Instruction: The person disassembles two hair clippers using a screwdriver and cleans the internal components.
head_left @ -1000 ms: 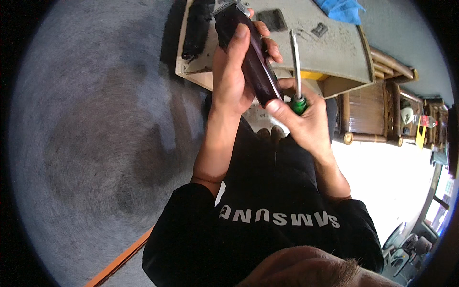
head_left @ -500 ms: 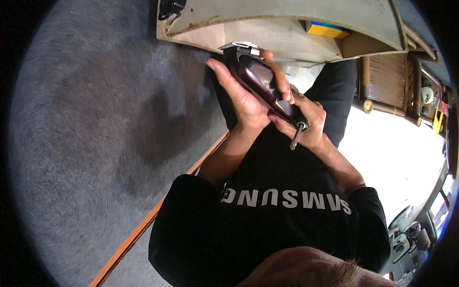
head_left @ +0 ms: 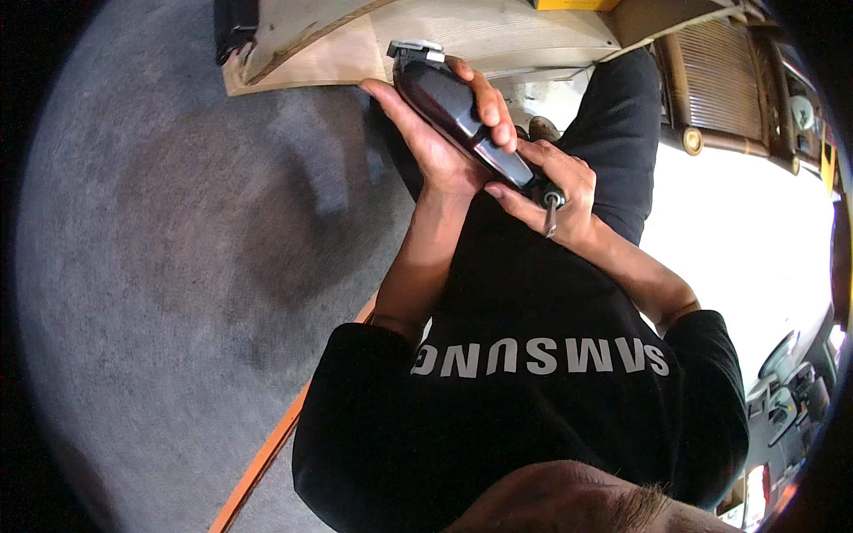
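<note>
In the head view, a dark maroon, glossy plastic hair clipper with a silver metal blade head (head_left: 449, 105) is held up in front of the person's black shirt with pale lettering (head_left: 542, 355), its blade end pointing toward the pale wooden tabletop (head_left: 480, 35) above it. The clipper is clasped by the left hand (head_left: 444, 133), whose fingers (head_left: 491, 102) are wrapped over the body from the far side while the thumb is laid along the near side. The lower end of the clipper is met by the right hand (head_left: 555, 200), which is closed around a small screwdriver with a dark grip and thin metal shaft (head_left: 551, 209); the shaft is seen sticking out below the fingers, just beside the clipper's tail. Left of the clipper, grey carpeted floor (head_left: 178, 266) is spread out, and an orange strip (head_left: 293, 435) is seen running diagonally across it, well below the clipper. Right of the clipper, brown wooden slatted furniture (head_left: 720, 71) is seen near the tabletop's edge.
</note>
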`<state>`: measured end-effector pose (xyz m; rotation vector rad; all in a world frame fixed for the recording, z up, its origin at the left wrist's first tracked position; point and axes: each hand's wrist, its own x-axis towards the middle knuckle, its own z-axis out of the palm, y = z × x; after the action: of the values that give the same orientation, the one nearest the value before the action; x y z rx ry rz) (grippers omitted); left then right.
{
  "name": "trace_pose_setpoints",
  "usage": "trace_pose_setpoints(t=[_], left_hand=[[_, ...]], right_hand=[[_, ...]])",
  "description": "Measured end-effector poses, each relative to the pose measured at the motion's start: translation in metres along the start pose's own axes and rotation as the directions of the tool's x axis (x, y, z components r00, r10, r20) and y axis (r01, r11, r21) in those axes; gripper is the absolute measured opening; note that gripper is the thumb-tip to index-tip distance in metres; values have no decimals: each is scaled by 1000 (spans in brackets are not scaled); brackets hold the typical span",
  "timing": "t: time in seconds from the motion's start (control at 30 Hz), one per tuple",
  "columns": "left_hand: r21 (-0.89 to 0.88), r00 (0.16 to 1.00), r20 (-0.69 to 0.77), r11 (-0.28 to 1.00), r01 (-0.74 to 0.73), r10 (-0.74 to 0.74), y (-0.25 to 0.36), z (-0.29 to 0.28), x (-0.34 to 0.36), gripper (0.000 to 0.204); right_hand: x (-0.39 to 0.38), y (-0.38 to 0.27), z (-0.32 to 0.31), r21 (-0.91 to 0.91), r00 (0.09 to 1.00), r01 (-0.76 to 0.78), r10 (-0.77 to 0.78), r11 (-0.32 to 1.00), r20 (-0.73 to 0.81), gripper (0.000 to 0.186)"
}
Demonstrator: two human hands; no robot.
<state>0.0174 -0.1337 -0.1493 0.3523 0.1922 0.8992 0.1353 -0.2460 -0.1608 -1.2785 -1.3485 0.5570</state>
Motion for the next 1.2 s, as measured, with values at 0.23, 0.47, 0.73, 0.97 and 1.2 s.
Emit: trace_pose_setpoints(t=[0.23,0.47,0.73,0.97,1.2], left_hand=[[539,992,-121,841,43,26,-22,-18,0,69],[733,982,-183,658,172,-53,-37,-25,-5,50],[857,989,-127,493,148,-76,-54,-74,-19,55],[872,826,250,254,-419,505,-62,-37,-41,51],[880,775,436,-36,-474,457,-38,-16,-47,17]], right_hand=[[-20,23,8,347,901,-416,431,841,35,38],[-10,63,9,220,897,-439,441,871,43,47],[-23,109,11,504,816,-541,566,674,119,52],[-2,50,-14,693,767,-548,612,468,194,43],[24,6,-23,619,795,-517,599,591,91,42]])
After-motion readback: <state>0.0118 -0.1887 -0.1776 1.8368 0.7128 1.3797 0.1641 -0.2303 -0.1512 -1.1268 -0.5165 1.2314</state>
